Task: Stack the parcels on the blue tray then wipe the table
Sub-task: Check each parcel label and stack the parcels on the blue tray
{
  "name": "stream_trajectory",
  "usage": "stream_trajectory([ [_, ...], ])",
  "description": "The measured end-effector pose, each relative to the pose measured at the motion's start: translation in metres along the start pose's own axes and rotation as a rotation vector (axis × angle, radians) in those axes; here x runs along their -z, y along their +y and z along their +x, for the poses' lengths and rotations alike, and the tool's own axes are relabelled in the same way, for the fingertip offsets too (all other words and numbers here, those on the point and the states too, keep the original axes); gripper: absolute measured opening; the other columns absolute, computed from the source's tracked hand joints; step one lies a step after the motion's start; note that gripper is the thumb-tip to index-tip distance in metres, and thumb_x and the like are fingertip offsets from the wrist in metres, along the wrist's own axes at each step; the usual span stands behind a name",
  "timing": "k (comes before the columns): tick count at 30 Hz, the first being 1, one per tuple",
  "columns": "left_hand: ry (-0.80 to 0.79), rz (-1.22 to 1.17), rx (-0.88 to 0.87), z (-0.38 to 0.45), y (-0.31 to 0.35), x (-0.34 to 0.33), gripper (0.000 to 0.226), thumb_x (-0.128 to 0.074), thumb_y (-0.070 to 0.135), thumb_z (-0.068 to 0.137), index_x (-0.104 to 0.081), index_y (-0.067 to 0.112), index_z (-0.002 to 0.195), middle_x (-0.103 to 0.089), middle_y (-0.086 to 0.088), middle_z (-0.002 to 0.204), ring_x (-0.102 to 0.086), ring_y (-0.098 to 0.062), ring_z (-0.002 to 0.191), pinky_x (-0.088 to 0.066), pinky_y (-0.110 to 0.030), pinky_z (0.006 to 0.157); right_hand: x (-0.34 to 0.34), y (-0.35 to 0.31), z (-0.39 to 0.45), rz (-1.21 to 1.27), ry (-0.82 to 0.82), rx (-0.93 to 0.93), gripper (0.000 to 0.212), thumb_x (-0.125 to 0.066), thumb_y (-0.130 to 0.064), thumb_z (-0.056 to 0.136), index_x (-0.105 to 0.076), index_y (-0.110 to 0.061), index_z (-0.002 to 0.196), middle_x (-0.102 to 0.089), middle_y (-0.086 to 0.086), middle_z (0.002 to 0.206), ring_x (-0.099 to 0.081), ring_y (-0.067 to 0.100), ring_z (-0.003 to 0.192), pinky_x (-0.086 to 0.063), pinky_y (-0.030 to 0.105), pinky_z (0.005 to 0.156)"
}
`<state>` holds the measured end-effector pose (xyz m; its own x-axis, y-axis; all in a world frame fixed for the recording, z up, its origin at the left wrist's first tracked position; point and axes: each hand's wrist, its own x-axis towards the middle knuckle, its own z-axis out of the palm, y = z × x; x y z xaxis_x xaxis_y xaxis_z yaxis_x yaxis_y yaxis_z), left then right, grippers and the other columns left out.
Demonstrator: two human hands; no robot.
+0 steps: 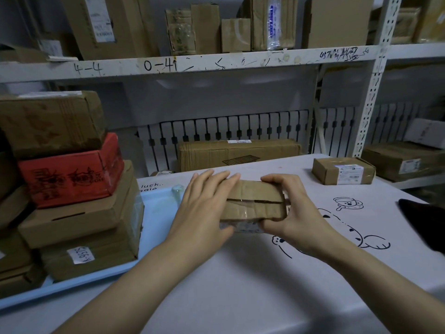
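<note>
Both hands are gripping one small brown parcel (255, 202) near the middle of the table (240, 285), just beside the right edge of the blue tray (156, 213). The left hand (204, 210) is lying flat over the parcel's left end, fingers together across the top and thumb tucked under the near side; the right hand (296, 213) is clamping the right end, fingers curled over the far edge and thumb pressing the near one. On the tray's left part, four boxes are showing clearly in one leaning stack: a labelled brown box (94, 254) at the bottom, a flat brown box (79, 213) on it, a red box (72, 169) above, and a taped brown box (53, 121) on top; more cartons are sitting at the picture's left edge, but I cannot count them. One more small parcel (343, 170) is waiting at the table's far right corner, well apart from the hands, and something dark (423, 222) is lying at the right edge
</note>
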<state>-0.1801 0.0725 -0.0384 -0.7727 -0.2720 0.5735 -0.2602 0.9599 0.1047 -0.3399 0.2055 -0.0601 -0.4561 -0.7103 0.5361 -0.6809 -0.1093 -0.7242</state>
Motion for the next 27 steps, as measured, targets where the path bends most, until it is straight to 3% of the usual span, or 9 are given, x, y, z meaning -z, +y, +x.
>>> stream_trajectory([
  [4,-0.040,-0.018,0.050,0.001,0.003,0.002,0.096,-0.078,0.038,0.074,-0.025,0.033,0.154,-0.034,0.011,0.141,-0.026,-0.014,0.132,-0.036,-0.032,0.109,0.002,-0.004,-0.001,-0.005,-0.030,0.010,0.082,-0.071,-0.016,0.058,-0.046,-0.035,0.134,-0.042,-0.013,0.127,-0.045,0.011,0.123,-0.038,0.006,0.089],
  [8,-0.084,-0.085,0.156,-0.002,0.001,0.004,0.095,-0.079,0.046,0.071,-0.027,0.039,0.151,-0.033,0.015,0.132,-0.028,-0.010,0.127,-0.044,-0.034,0.099,0.005,-0.003,-0.003,0.063,-0.020,-0.035,0.096,-0.077,0.003,0.070,-0.034,-0.035,0.147,-0.038,-0.003,0.139,-0.041,0.005,0.128,-0.037,-0.001,0.087],
  [10,-0.082,-0.158,0.210,-0.003,-0.001,0.003,0.092,-0.082,0.042,0.068,-0.034,0.040,0.146,-0.036,0.016,0.127,-0.032,-0.009,0.124,-0.045,-0.037,0.097,0.006,-0.002,-0.004,0.075,-0.014,-0.075,0.098,-0.078,-0.001,0.074,-0.028,-0.038,0.151,-0.034,-0.009,0.146,-0.036,0.004,0.134,-0.035,-0.002,0.089],
  [14,-0.061,-0.289,0.273,-0.006,-0.006,-0.002,0.085,-0.087,0.035,0.064,-0.043,0.039,0.136,-0.040,0.016,0.121,-0.036,-0.009,0.121,-0.044,-0.036,0.099,0.007,0.000,-0.007,0.113,-0.011,-0.146,0.098,-0.080,-0.018,0.076,-0.023,-0.038,0.153,-0.033,-0.012,0.151,-0.034,0.003,0.137,-0.033,0.005,0.093],
  [18,-0.053,-0.469,0.342,-0.009,-0.011,-0.007,0.083,-0.090,0.032,0.059,-0.049,0.037,0.131,-0.046,0.014,0.119,-0.045,-0.011,0.119,-0.043,-0.033,0.103,0.005,0.004,-0.008,0.202,0.006,-0.235,0.099,-0.080,-0.009,0.079,-0.022,-0.035,0.154,-0.034,-0.012,0.152,-0.038,0.008,0.136,-0.040,0.027,0.104],
  [20,-0.059,-0.584,0.388,-0.010,-0.013,-0.009,0.082,-0.088,0.038,0.051,-0.051,0.040,0.124,-0.051,0.010,0.119,-0.051,-0.012,0.117,-0.047,-0.035,0.102,0.004,0.005,-0.008,0.268,0.006,-0.287,0.098,-0.080,-0.007,0.079,-0.023,-0.033,0.154,-0.037,-0.011,0.150,-0.042,0.009,0.135,-0.044,0.030,0.101],
  [24,-0.081,-0.755,0.421,-0.013,-0.015,-0.008,0.078,-0.094,0.023,0.056,-0.052,0.035,0.120,-0.056,0.005,0.119,-0.056,-0.002,0.107,-0.047,-0.010,0.085,0.003,0.007,-0.008,0.411,-0.015,-0.373,0.099,-0.081,-0.017,0.062,-0.035,-0.028,0.148,-0.055,-0.011,0.137,-0.057,0.004,0.121,-0.046,0.023,0.094],
  [25,-0.095,-0.786,0.423,-0.014,-0.016,-0.008,0.078,-0.094,0.020,0.058,-0.051,0.033,0.122,-0.056,0.007,0.119,-0.055,0.003,0.105,-0.046,-0.007,0.082,0.003,0.008,-0.008,0.436,-0.032,-0.377,0.094,-0.080,-0.017,0.061,-0.040,-0.026,0.146,-0.060,-0.009,0.134,-0.059,0.007,0.121,-0.045,0.026,0.098],
  [27,-0.118,-0.842,0.437,-0.015,-0.019,-0.009,0.082,-0.094,0.029,0.054,-0.050,0.034,0.123,-0.059,0.011,0.121,-0.055,0.001,0.112,-0.049,-0.016,0.093,0.003,0.009,-0.009,0.472,-0.090,-0.359,0.080,-0.077,-0.013,0.064,-0.050,-0.022,0.138,-0.069,-0.004,0.125,-0.061,0.014,0.121,-0.046,0.035,0.104],
])
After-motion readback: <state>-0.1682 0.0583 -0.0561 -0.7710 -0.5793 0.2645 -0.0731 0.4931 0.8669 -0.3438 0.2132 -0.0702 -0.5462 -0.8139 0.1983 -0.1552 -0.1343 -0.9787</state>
